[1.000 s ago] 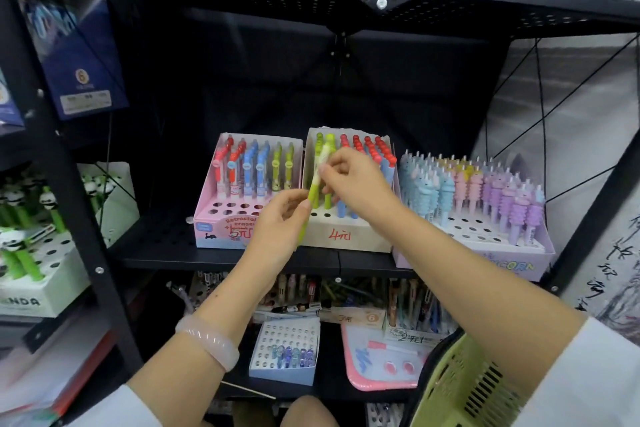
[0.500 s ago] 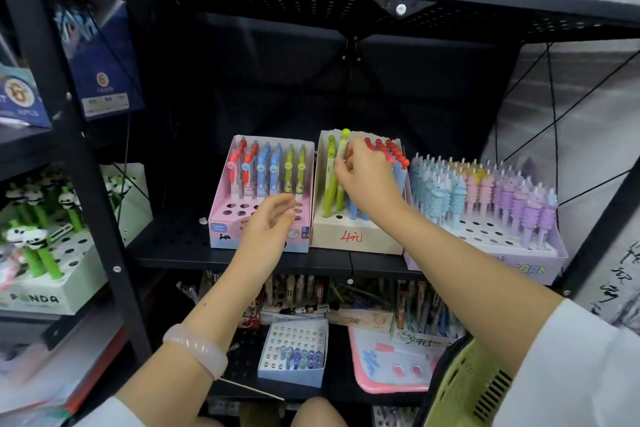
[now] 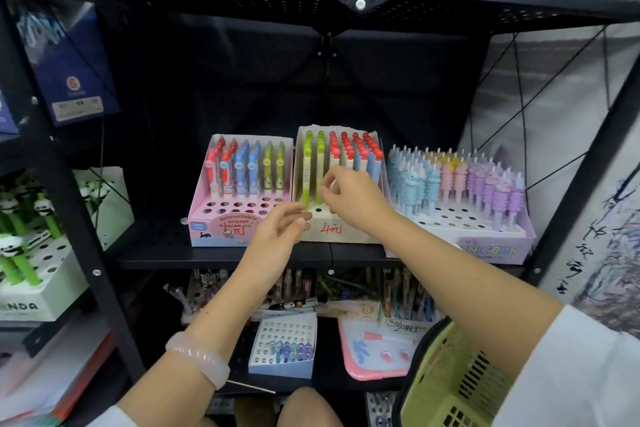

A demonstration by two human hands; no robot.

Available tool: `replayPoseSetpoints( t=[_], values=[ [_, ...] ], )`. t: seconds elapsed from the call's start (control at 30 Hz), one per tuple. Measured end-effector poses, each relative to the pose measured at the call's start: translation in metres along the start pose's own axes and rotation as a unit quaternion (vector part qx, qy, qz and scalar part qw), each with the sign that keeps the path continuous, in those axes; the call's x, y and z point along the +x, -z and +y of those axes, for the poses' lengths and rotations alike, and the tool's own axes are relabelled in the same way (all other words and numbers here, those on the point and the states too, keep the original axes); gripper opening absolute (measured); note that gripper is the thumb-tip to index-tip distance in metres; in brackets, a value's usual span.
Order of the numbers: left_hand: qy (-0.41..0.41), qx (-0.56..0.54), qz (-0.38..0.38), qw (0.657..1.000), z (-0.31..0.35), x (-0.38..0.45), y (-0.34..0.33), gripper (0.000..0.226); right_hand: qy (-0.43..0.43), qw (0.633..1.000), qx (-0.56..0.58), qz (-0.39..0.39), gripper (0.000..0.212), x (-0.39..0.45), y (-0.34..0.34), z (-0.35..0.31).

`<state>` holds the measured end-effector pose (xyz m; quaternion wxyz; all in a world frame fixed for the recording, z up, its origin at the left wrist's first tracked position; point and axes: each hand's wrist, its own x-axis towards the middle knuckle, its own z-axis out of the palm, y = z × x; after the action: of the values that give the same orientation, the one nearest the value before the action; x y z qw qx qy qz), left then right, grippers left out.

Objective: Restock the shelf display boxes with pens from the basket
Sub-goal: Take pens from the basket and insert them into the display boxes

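Both hands are hovering loosely curled, seemingly empty, at the box (image 3: 337, 230): right hand (image 3: 349, 198) beside the green pens (image 3: 313, 170), left hand (image 3: 280, 229) lower; seating each pen upright is mattering.

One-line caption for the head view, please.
Both hands, left hand and right hand, hover empty at the cream display box, green pens slotted, green basket alongside.
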<state>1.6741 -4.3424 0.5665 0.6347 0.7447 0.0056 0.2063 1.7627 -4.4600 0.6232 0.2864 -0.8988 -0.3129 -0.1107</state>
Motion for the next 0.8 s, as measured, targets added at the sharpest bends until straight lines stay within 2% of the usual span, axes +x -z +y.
replayPoseSetpoints(
  t=[0.1,0.2,0.33,0.43,0.53,0.6,0.63,0.7,0.8],
  values=[
    [0.015,-0.025,-0.055,0.998,0.001,-0.009,-0.04,0.026,-0.003,0.998,0.047,-0.031,0.009,-0.035,0.025,0.023],
    [0.027,-0.022,-0.122,0.992,-0.007,-0.023,-0.09,0.025,-0.057,0.993,0.07,-0.072,0.008,-0.085,0.046,0.068],
    [0.063,-0.011,-0.212,0.975,-0.03,-0.046,-0.16,0.022,-0.142,0.973,-0.008,-0.18,0.011,-0.167,0.053,0.151],
    [0.088,0.057,-0.302,0.947,-0.057,-0.066,-0.206,0.015,-0.205,0.934,-0.071,-0.282,0.015,-0.236,0.04,0.219],
    [0.11,0.138,-0.387,0.905,-0.081,-0.083,-0.234,0.024,-0.3,0.878,-0.092,-0.36,0.033,-0.302,0.02,0.278],
    [0.131,0.186,-0.435,0.871,-0.089,-0.09,-0.247,0.03,-0.36,0.838,-0.119,-0.392,0.02,-0.339,0.007,0.305],
    [0.137,0.212,-0.453,0.855,-0.092,-0.092,-0.252,0.032,-0.386,0.824,-0.133,-0.392,0.019,-0.356,0.002,0.315],
    [0.133,0.257,-0.475,0.831,-0.096,-0.094,-0.261,0.034,-0.43,0.81,-0.159,-0.365,0.034,-0.387,-0.008,0.331],
    [0.14,0.272,-0.486,0.818,-0.101,-0.096,-0.268,0.033,-0.479,0.798,-0.18,-0.319,0.051,-0.418,-0.028,0.337]
  ],
)
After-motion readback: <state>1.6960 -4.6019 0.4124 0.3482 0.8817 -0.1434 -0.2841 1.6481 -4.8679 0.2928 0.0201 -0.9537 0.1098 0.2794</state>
